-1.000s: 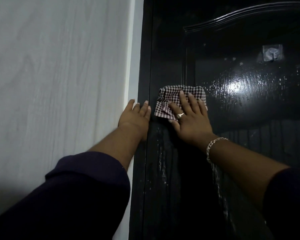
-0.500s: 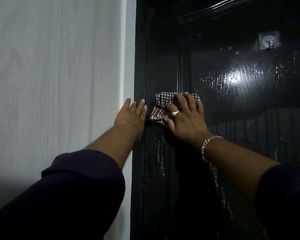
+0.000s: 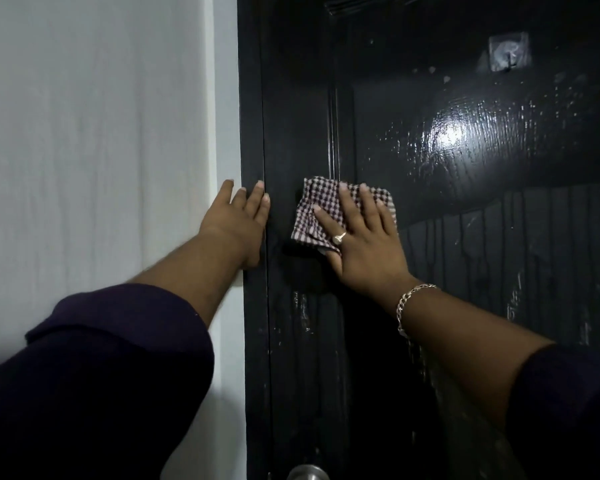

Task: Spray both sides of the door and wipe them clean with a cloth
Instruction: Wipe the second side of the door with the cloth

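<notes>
From the head camera, the step in hand looks like the wiping of this face of the door (image 3: 447, 237): the dark glossy panel carries droplets and runs of spray around the bright reflection at upper right and in streaks lower down, so the spraying here seems done and the cloth work only partly so. The checked cloth (image 3: 312, 209) lies flat on the door's left stile, just beside the raised moulding of the panel and well above the metal knob (image 3: 307, 472) at the bottom edge of the view. The right hand (image 3: 364, 244) lies on it with fingers straight and slightly spread, palm pressing the cloth to the wood without curling round it; a ring and a chain bracelet show on that hand and wrist. The left hand (image 3: 238, 223) is also flat and open, fingers straight, resting on the door's left edge where it meets the pale wall (image 3: 101, 150), apparently bracing. The next move probably calls for firm, even pressure while sliding the cloth across the wet patches toward the right, then on down the streaked lower boards.
</notes>
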